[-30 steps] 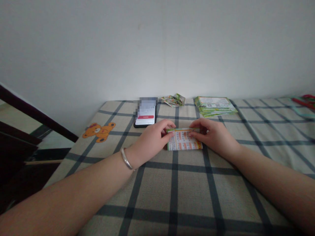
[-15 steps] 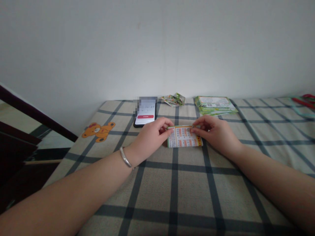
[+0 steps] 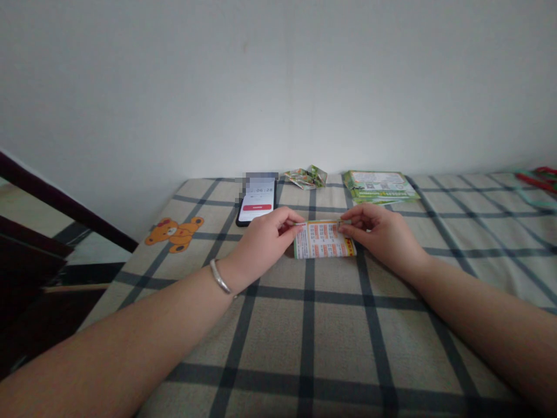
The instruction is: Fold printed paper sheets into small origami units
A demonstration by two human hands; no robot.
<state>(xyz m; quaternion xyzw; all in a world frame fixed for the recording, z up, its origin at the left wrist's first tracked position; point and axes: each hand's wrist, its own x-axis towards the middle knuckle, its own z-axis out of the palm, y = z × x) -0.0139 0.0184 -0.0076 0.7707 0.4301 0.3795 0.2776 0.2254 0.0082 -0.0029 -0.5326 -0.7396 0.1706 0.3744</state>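
Observation:
A small printed paper sheet [image 3: 322, 242] with orange and white number blocks and a green edge stands over the checked cloth, pinched at its top corners. My left hand [image 3: 267, 238], with a silver bangle at the wrist, is closed on the sheet's left corner between thumb and fingers. On the other side my right hand [image 3: 383, 235] grips the right corner in the same way. The sheet looks folded along its top edge, but I cannot make out its back side.
A phone [image 3: 256, 203] with a timer lies behind my left hand. Crumpled green papers [image 3: 307, 176] and a stack of green printed sheets [image 3: 380, 187] lie by the wall. A bear picture [image 3: 174, 234] is at left; red and teal cords [image 3: 539, 184] are far right.
Both hands keep their hold on the paper sheet. It has shifted very slightly left and tilted a little. The phone's timer has advanced by a second.

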